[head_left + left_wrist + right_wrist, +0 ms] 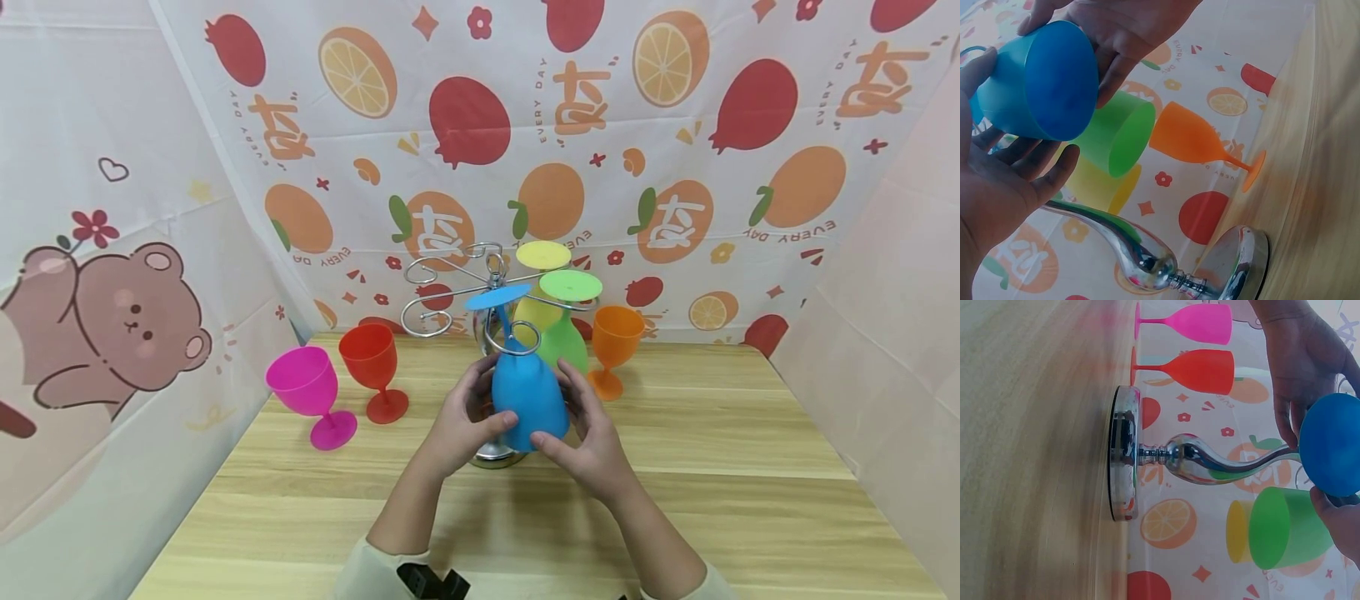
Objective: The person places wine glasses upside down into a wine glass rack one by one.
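Bright head view; dimmer, hazier wrist views.

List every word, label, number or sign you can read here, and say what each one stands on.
"EVERY DAY": on the fruit-patterned cloth, repeated, some running sideways.
Orange stylised characters and white ones, same cloth: visible, but I cannot read them with certainty.
Yellow squiggle on the bear cloth: too faint to call lettering.
Cups and metal stand: no lettering shows.
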A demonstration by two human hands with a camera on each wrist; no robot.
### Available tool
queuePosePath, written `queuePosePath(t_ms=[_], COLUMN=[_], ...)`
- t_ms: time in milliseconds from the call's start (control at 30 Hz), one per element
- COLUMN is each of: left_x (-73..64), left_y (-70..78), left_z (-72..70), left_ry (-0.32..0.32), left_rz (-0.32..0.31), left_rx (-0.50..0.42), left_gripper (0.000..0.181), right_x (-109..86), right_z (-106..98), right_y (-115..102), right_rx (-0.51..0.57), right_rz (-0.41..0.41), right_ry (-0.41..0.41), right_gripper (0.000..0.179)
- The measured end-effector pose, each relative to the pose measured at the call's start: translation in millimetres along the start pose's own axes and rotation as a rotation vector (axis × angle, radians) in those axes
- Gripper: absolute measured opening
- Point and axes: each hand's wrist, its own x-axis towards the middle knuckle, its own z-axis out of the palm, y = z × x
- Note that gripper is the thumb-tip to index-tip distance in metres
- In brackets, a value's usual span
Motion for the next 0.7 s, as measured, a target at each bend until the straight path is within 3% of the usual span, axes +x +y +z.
queuePosePath(t_ms=[467, 700], left_x=[-3.2, -4.6], left_y=[3.7, 4.4], left_z=[-1.0, -1.2], left_ry=[0.000, -0.009], left_rz=[0.017, 0.054], left_rx=[-0.002, -0.038], left_gripper=[0.084, 0.086], right_x=[-1.4, -1.9], right_z=[-1.4, -1.4], right_y=[-1.1, -1.2], right_rx=[-0.001, 0.021], right_rz=[-0.018, -0.020], right_ry=[-0.008, -0.012], right_gripper=[0.080, 0.085])
